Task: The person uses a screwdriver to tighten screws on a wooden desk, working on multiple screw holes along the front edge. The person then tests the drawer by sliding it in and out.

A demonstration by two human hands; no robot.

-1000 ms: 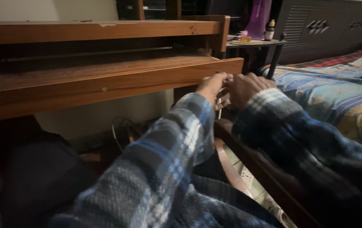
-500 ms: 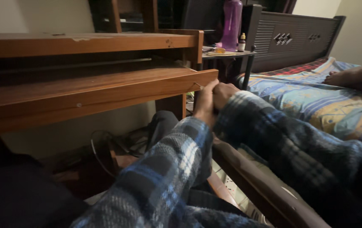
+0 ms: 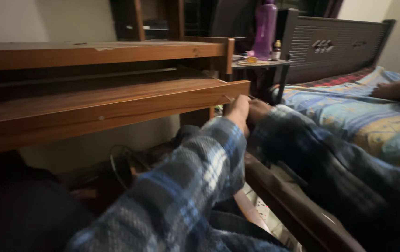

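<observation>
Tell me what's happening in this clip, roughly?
A person in a blue plaid shirt sits between a wooden desk and a bed. The left hand and right hand are pressed together at the right end of the desk's pull-out wooden shelf; whether they hold anything is too blurred to tell. Behind, a purple bottle stands on a small side table by the bed's dark headboard.

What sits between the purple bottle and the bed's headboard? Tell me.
In the head view, a small dark bottle with a pale cap stands on the side table, between the purple bottle and the dark headboard.
</observation>
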